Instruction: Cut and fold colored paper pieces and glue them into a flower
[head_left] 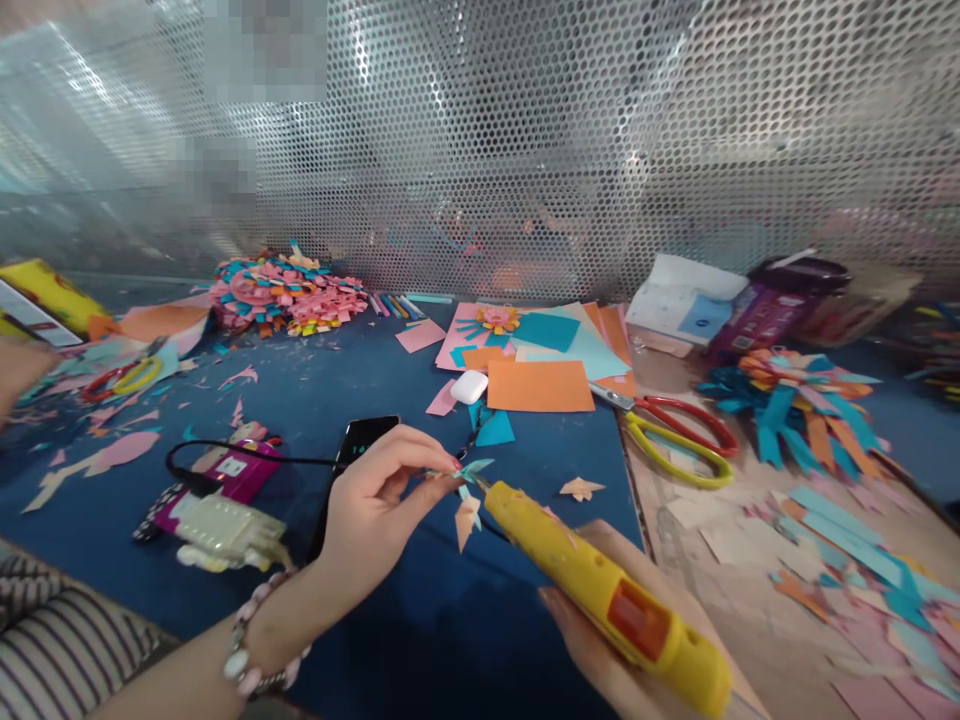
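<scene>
My left hand (382, 500) pinches a small teal paper piece (472, 467) between thumb and fingertips, above the blue table cover (337, 390). My right hand (622, 640) grips a yellow glue gun (607, 590), whose nozzle tip points up-left and sits right at the teal piece. A small peach paper cut-out (466, 520) hangs just below the nozzle. A beaded bracelet (251, 640) circles my left wrist.
Red and yellow scissors (679, 430) lie right of an orange sheet (538, 386). A phone (358, 440), a white earbud case (469, 386), a pink box (232, 475), paper flowers (285, 290), ribbon strips (795, 400) and scraps surround. A perforated metal screen (525, 140) stands behind.
</scene>
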